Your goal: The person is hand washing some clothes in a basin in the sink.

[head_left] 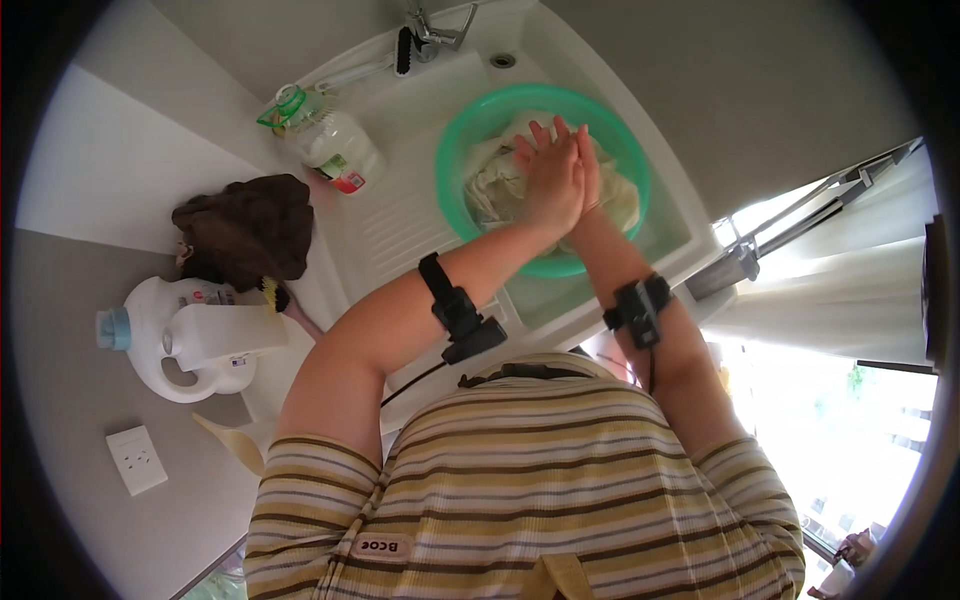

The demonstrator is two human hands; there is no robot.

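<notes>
My left hand (553, 188) and my right hand (590, 172) are pressed palm to palm above a green basin (449, 170). The left fingers are stretched and spread, and the right fingers extend alongside them; I see nothing held in either hand. Below them, a pale, off-white cloth (485, 190) lies bunched in the basin, partly hidden by my hands and wrists. The basin stands in the right-hand part of a white laundry sink (405, 150). Each forearm wears a strapped black device.
A chrome faucet (435, 38) and black-bristled brush (403, 52) are at the back. To the left sit a clear jug (335, 145), a dark brown cloth (250, 230), a yellow-bristled brush (272, 293) and a white detergent bottle (155, 340). A wall socket (137, 460) is lower left.
</notes>
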